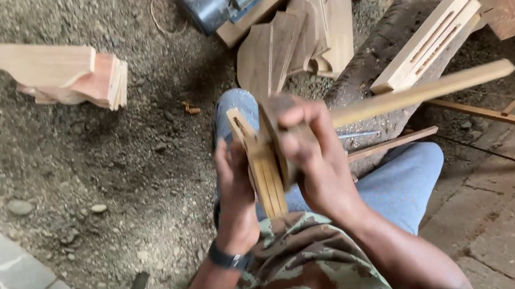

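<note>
Over the camouflage lap, the left hand [235, 191] and right hand [311, 156] both close around a slotted wooden frame piece [263, 168], a long slat [421, 93] already joined. Stacks of cut boards [72, 75] and thin panels [299, 38] lie unused on the dirt floor [99, 165], seemingly awaiting assembly.

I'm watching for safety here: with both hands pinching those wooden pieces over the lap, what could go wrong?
The right hand grips where the long stick meets the wooden pieces; a slip might pinch its fingers. The left hand presses bare edges, so splinters seem possible. The stick juts out toward the slotted board on the log and might knock it off.
</note>
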